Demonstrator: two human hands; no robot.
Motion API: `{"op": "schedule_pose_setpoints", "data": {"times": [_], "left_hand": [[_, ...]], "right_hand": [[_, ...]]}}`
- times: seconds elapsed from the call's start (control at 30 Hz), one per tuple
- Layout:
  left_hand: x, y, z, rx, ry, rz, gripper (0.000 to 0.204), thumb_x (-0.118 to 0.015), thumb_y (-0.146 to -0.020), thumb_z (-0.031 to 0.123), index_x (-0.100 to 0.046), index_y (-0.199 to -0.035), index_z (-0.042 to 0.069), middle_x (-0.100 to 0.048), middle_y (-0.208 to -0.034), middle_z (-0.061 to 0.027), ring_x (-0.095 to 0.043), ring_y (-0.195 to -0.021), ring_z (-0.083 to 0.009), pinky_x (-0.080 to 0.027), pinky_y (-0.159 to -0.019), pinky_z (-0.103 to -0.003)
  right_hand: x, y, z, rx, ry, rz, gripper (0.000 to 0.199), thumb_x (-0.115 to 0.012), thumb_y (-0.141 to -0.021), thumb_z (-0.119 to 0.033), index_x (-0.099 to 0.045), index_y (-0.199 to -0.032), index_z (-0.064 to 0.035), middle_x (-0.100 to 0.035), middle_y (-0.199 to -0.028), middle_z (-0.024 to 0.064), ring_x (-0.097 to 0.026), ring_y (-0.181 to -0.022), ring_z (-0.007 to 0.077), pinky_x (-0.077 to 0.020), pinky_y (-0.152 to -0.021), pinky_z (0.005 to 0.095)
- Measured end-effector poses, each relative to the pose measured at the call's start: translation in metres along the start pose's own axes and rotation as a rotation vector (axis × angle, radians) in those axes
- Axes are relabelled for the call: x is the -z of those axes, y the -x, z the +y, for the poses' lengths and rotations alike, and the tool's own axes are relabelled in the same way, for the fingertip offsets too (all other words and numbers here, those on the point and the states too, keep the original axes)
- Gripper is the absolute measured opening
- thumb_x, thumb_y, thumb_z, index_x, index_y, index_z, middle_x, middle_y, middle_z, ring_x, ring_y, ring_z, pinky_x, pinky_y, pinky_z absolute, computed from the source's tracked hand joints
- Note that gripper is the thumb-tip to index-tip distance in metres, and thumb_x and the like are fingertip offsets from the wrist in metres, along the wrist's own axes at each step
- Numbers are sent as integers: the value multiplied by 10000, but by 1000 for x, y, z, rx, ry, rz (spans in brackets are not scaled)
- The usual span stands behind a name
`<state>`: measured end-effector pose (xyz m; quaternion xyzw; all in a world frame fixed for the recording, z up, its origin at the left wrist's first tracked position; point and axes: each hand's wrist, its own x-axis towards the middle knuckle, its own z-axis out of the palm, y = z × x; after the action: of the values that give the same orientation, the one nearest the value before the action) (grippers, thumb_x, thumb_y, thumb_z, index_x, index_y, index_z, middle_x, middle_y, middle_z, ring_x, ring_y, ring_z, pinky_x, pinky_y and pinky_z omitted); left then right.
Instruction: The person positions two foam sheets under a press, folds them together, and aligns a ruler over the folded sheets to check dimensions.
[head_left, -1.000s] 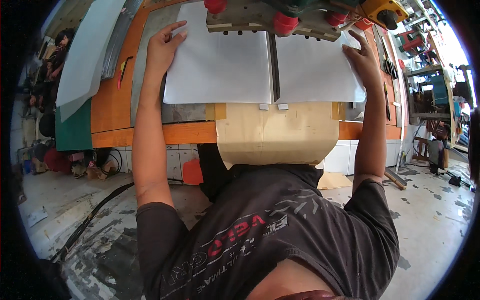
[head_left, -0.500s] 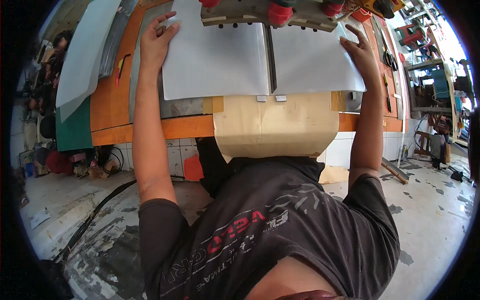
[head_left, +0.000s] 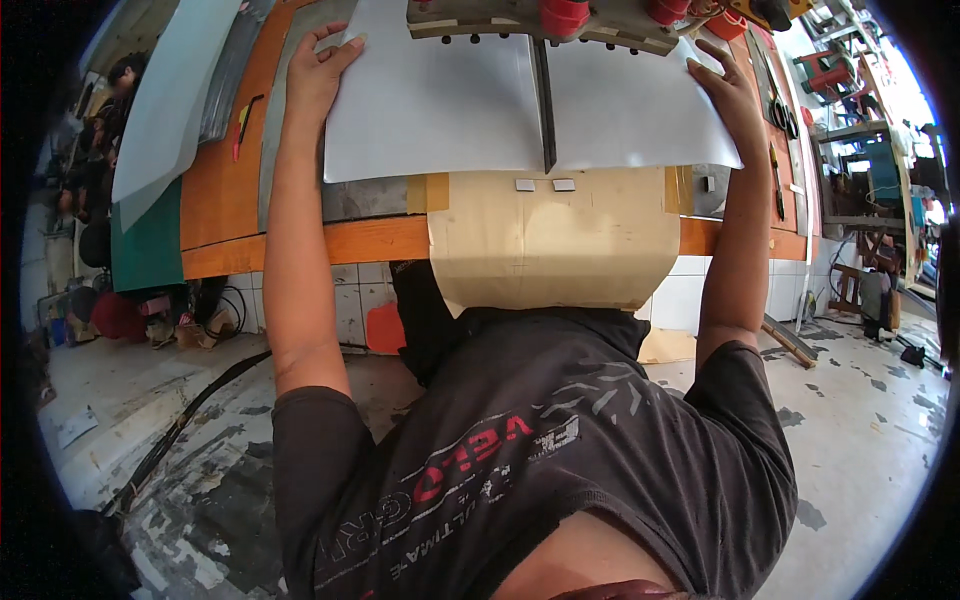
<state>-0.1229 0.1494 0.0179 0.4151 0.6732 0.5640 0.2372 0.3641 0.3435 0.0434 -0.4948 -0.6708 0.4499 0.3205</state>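
Sheets [head_left: 435, 110], white and broad, lie before us on the table [head_left: 380, 245], their far part running out of sight behind the machine [head_left: 500, 22] with its red knobs [head_left: 566, 16]. A dark strip [head_left: 547, 110] runs between them. We have our left hand [head_left: 318, 75] at the left edge, thumb and fingers slightly bent, and our right hand [head_left: 728, 90] at the right edge, fingers curled; we cannot tell whether either one grips. Nearer us, two small pale blocks [head_left: 525, 185] sit on tan paper [head_left: 555, 240] that drapes over the table's front edge. Scissors [head_left: 785, 118] lie on the table just right of our right hand.
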Motion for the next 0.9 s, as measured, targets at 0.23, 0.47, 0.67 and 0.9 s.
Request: {"op": "schedule_pose_setpoints", "data": {"times": [0.23,0.47,0.67,0.9], "left_hand": [[10,-11,-13,-90,-42,4,497,-826,-896,230,-609,-1312,68,-752,-887,-78,-688,-777,-104,-517,-665,-243],[5,-2,-4,-93,-22,-6,452,-790,-921,178,-607,-1321,78,-746,-859,-70,-671,-721,-94,-494,-622,-233],[16,50,39,27,-135,-82,425,-785,-916,153,-620,-1292,46,-610,-713,25,-557,-641,-47,-431,-577,-227],[21,152,61,210,-34,-70,596,-788,-919,139,-493,-1424,24,-750,-936,-106,-676,-814,-110,-518,-717,-236]], "right_hand": [[-6,4,14,3,-33,-46,574,-736,-963,-223,-534,-1455,-4,-770,-1019,186,-726,-799,143,-546,-701,263],[-1,17,8,21,-106,0,558,-714,-980,-177,-513,-1459,25,-772,-1022,177,-729,-804,140,-561,-704,257],[-3,75,-9,-77,-142,-45,517,-678,-998,-135,-521,-1457,41,-753,-994,128,-696,-807,105,-534,-705,239],[21,171,-15,-215,-97,-11,513,-706,-986,-173,-548,-1405,76,-754,-977,111,-686,-833,92,-528,-751,241]]}}
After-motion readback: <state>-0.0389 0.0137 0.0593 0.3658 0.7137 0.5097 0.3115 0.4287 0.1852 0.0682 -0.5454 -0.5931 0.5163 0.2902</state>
